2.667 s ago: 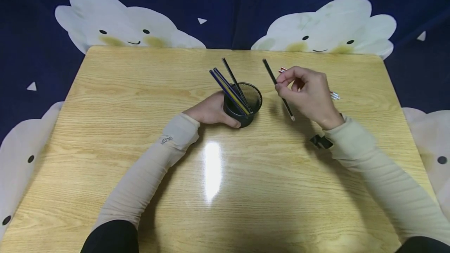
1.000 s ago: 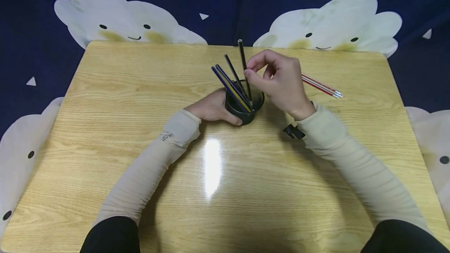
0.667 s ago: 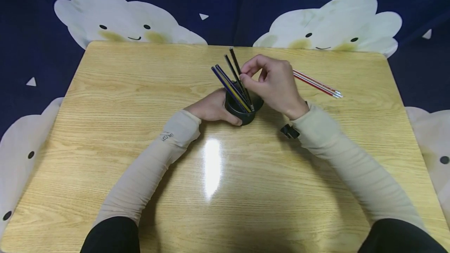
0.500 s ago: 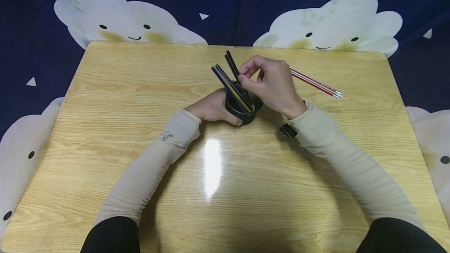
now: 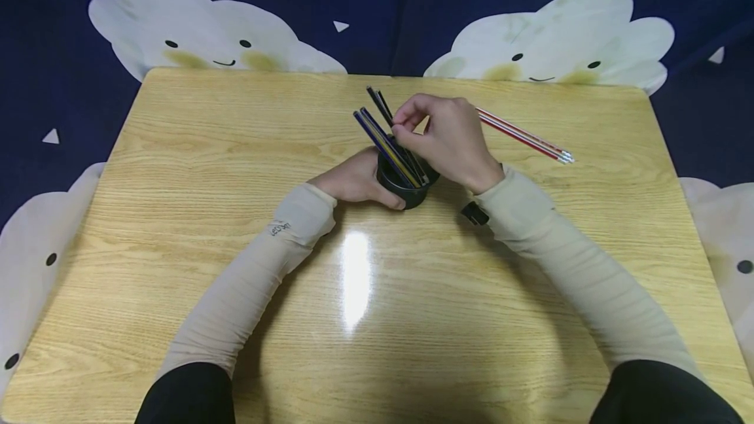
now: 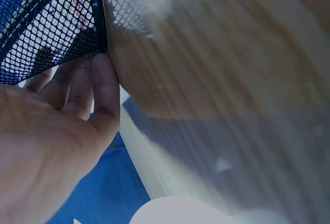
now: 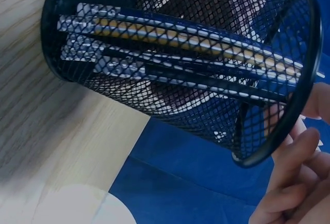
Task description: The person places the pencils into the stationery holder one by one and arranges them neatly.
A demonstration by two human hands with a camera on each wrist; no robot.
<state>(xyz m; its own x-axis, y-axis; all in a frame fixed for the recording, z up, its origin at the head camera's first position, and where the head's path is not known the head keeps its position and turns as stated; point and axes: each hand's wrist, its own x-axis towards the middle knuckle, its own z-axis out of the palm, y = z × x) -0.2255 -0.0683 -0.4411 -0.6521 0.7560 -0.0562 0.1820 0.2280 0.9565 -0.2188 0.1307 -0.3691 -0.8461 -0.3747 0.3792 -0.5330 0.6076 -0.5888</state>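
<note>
A black mesh pencil cup stands on the table, with my left hand gripping its left side. In the left wrist view, the fingers of that hand curl round the mesh near the base. My right hand is above the cup's rim and pinches a black pencil that leans left inside the cup. Beside it lean another black pencil and blue-and-yellow striped pencils. Through the mesh in the right wrist view, the pencils' eraser ends are down at the cup's base.
Several red-and-white pencils lie together on the wooden table, to the right of the cup and partly behind my right hand. A dark blue curtain with clouds hangs behind the table's far edge.
My right hand has carried the black pencil left from over the table into the cup and tilted it left against the other pencils. My left hand has stayed on the cup.
</note>
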